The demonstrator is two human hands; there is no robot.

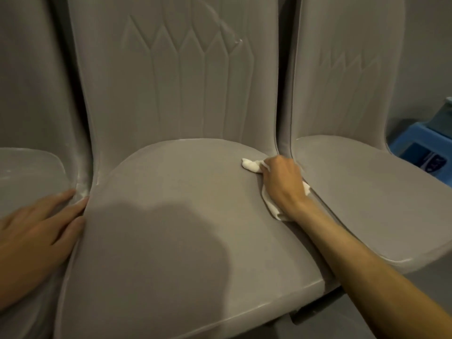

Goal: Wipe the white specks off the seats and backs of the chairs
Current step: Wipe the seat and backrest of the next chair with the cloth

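A person's left hand (pixel 36 226) lies flat, fingers straight, on the edge of the left chair (pixel 27 172), beside the middle chair's seat (pixel 183 216). The right hand (pixel 283 182) grips a crumpled white cloth (pixel 252 165) against that seat's rear right corner. White smears (pixel 230 33) mark the backrest (pixel 181 81). Beyond the right chair (pixel 367 192) stands what looks like a blue plastic stool (pixel 420 140).

Your middle chair (pixel 183 192): grey moulded plastic, smooth, dull sheen, raised ribs on its back. Chalky white film along its edges. Your cloth (pixel 250 165) on its seat: white, soft, crumpled. The blue stool (pixel 413 133) right of it: glossy plastic.
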